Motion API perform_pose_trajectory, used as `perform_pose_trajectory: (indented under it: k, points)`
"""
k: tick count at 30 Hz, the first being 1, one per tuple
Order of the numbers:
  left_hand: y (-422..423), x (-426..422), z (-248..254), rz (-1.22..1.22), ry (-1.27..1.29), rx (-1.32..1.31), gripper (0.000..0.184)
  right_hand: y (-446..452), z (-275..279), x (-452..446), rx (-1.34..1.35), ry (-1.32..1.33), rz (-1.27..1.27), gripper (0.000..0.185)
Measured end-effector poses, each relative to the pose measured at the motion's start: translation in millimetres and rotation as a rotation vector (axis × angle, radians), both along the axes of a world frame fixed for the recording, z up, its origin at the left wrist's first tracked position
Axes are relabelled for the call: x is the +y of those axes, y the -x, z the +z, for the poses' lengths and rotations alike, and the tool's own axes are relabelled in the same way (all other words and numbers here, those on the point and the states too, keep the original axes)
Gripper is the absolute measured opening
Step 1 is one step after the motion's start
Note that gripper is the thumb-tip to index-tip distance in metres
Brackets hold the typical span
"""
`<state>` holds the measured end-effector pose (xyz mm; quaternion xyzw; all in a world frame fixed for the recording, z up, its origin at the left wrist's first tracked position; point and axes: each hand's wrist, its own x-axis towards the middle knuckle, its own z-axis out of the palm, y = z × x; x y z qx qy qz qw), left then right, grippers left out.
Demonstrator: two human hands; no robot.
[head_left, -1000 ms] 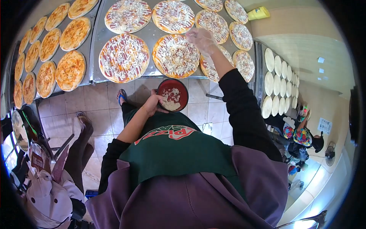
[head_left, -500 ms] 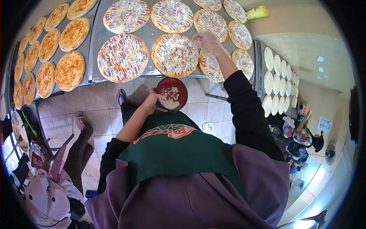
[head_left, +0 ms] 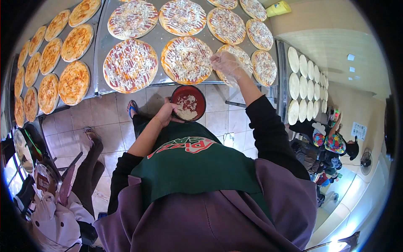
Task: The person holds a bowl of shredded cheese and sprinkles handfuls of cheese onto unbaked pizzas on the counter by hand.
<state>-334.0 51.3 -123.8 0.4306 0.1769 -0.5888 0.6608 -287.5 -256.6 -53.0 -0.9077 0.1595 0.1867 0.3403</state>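
Note:
My left hand [head_left: 166, 113] grips the rim of a bowl [head_left: 198, 97], dark outside and red inside, in front of my apron. White crumbly grated cheese [head_left: 187, 112] lies in its bottom. My right hand [head_left: 228, 66], in a clear plastic glove, hovers between a pizza [head_left: 187, 59] and the pizza to its right [head_left: 237, 53], partly covering that one. Its fingers are bunched and point left; whatever is in them is hidden. Both pizzas carry red sauce, white sauce lines and grated cheese. Another topped pizza [head_left: 130, 66] lies to the left.
Several more topped pizzas share the metal table [head_left: 100, 54]. At left, a second table holds sauced bases [head_left: 74, 82]; at right, a rack bears plain bases [head_left: 293, 87]. A yellow bottle [head_left: 278, 9] lies at the back. People are at the lower left [head_left: 58, 220] and far right [head_left: 333, 140].
My right hand has moved down and slightly right, from the edge of a farther pizza toward the nearer row. My left hand and the bowl have stayed put. The view has shifted slightly.

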Motion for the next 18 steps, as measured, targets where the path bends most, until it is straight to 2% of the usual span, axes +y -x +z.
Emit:
perform_pose_trajectory:
  k: [3,5,9,11,13,15,17,18]
  points:
    - [0.0,-0.5,-0.9,-0.023,0.007,-0.014,0.074,-5.3,-8.0,1.7,-0.034,0.008,-0.029,0.026]
    - [0.6,1.2,3.7,-0.026,0.006,-0.018,0.073,-14.1,4.5,17.5,-0.141,0.177,-0.037,0.022]
    - [5.4,9.7,15.6,-0.014,-0.014,0.014,0.077,-25.4,-5.6,20.9,-0.271,0.249,0.031,0.019]
    - [5.3,16.9,23.8,-0.012,-0.025,0.015,0.079,-24.4,-23.3,16.0,-0.426,0.165,-0.033,0.018]
    - [1.1,27.2,40.5,-0.051,-0.006,-0.018,0.102,-17.7,-8.6,22.0,-0.392,0.115,-0.086,0.017]
    - [-1.8,34.5,55.8,-0.031,-0.022,-0.039,0.100,-11.4,-4.1,22.5,-0.355,0.064,-0.142,0.016]
    - [0.0,44.9,46.6,0.058,0.047,-0.073,0.099,-4.4,-19.2,13.1,-0.286,-0.304,-0.214,0.019]
    - [-2.0,49.5,48.4,0.055,-0.012,-0.080,0.098,0.9,-18.3,9.7,-0.291,-0.301,-0.229,0.019]
